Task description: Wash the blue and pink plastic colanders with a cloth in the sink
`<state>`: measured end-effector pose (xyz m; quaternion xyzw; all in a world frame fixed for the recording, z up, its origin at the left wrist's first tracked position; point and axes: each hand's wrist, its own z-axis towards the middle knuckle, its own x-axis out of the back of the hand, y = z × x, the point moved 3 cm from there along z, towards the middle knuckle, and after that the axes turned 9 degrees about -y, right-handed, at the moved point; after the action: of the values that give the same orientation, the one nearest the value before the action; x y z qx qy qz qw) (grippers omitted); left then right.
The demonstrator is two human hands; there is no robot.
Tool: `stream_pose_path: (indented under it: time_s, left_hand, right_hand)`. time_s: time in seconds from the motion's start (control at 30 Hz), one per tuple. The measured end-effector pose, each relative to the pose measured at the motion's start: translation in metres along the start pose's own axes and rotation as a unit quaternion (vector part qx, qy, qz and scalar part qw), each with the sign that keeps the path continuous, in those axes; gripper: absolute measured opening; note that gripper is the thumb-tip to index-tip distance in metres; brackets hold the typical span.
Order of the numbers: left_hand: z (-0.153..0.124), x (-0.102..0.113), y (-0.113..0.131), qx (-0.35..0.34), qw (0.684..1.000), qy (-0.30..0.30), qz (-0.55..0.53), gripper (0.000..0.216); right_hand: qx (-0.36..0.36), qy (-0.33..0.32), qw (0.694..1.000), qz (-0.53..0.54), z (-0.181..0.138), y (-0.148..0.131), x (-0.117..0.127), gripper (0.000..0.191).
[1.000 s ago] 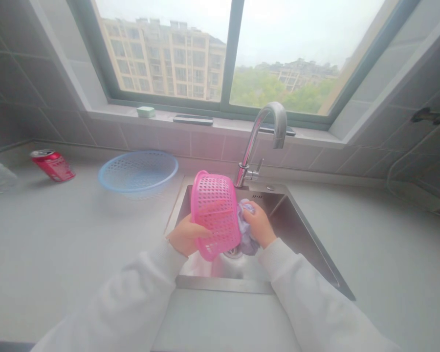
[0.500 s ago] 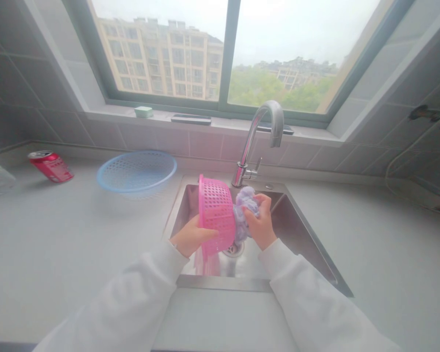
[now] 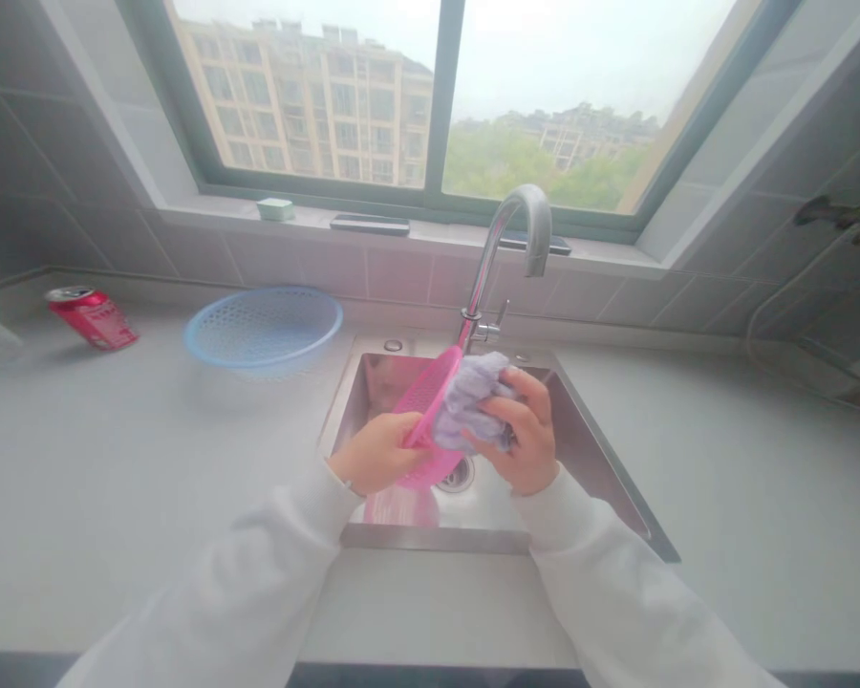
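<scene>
My left hand [image 3: 374, 454] grips a pink perforated plastic basket [image 3: 422, 401] by its lower edge, holding it on edge over the steel sink [image 3: 602, 478]. My right hand [image 3: 526, 435] is closed round a bunched lilac cloth [image 3: 469, 401], which is pressed against the right, inner side of the basket. Both hands are over the sink, just in front of the chrome tap [image 3: 505, 253]. The drain [image 3: 459, 473] shows below the basket.
A blue round colander [image 3: 264, 328] sits on the grey counter left of the sink. A red drinks can [image 3: 91, 316] lies further left. On the window sill are a small green soap [image 3: 274, 208] and a dark flat object [image 3: 370, 224].
The pink basket has turned from showing its outer bottom to being seen edge-on. My right hand with the cloth has risen from low in the sink to the basket's inner side.
</scene>
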<state>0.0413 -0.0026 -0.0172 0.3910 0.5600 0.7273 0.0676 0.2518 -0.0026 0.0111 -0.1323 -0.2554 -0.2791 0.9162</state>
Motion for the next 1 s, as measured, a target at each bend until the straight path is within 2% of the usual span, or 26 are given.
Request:
stream_pose_path:
  time_s: [0.07, 0.1, 0.23, 0.33, 0.43, 0.57, 0.7, 0.77, 0.87, 1.0]
  left_hand:
    - [0.002, -0.001, 0.001, -0.048, 0.998, -0.021, 0.035, 0.024]
    - [0.003, -0.001, 0.001, -0.071, 0.996, -0.028, 0.046, 0.029]
    - [0.008, -0.006, -0.003, -0.104, 0.989, -0.065, 0.079, 0.038]
    - [0.009, -0.014, -0.004, -0.075, 0.985, -0.112, 0.105, 0.033]
    - [0.01, -0.016, -0.006, 0.007, 0.985, -0.12, 0.126, 0.024]
    - [0.008, -0.009, -0.008, 0.056, 0.982, -0.129, 0.126, 0.013]
    - [0.004, 0.004, -0.007, 0.069, 0.986, -0.115, 0.099, 0.009]
    - [0.002, 0.01, -0.005, 0.07, 0.987, -0.086, 0.113, 0.02]
    - [0.003, 0.013, -0.004, 0.079, 0.976, -0.039, 0.198, 0.041]
    - [0.008, 0.01, 0.0, 0.087, 0.952, 0.02, 0.291, 0.048]
  right_hand:
    - [0.064, -0.083, 0.994, -0.013, 0.003, -0.018, -0.009, 0.02]
    - [0.073, -0.128, 0.989, -0.025, 0.004, -0.025, -0.014, 0.018]
    - [-0.002, -0.293, 0.953, -0.073, 0.008, -0.03, -0.031, 0.033]
    - [-0.062, -0.368, 0.924, -0.086, 0.012, -0.025, -0.033, 0.035]
    - [-0.084, -0.412, 0.905, -0.069, 0.012, -0.014, -0.033, 0.025]
    - [-0.079, -0.405, 0.91, -0.032, 0.005, 0.017, -0.03, 0.021]
    - [-0.052, -0.341, 0.938, -0.012, 0.0, 0.045, -0.021, 0.013]
    - [-0.01, -0.285, 0.958, -0.024, 0.002, 0.043, -0.014, 0.015]
    - [0.047, -0.212, 0.973, -0.082, 0.008, 0.023, -0.009, 0.014]
    - [0.074, -0.19, 0.968, -0.146, 0.01, 0.003, -0.018, 0.008]
